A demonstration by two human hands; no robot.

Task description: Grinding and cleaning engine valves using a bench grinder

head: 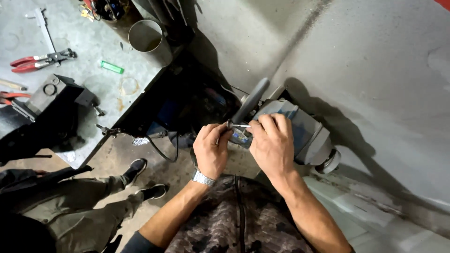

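Observation:
A grey-blue angle grinder (304, 133) with a dark side handle (251, 100) lies in front of me. My left hand (211, 150), with a metal watch on the wrist, pinches a small metal part (230, 124) at the base of that handle. My right hand (272, 143) rests over the grinder's body, and its fingers hold a thin metal piece (242, 125) that meets the left hand's fingertips. What exactly sits between the fingertips is too small to tell.
A grey workbench (93, 84) at the left carries red-handled pliers (37, 60), a caliper (44, 28), a green lighter (112, 67), a black vise (58, 93) and a metal tube (146, 37). Another person's legs and shoes (136, 168) are at lower left. A grey wall (375, 70) stands on the right.

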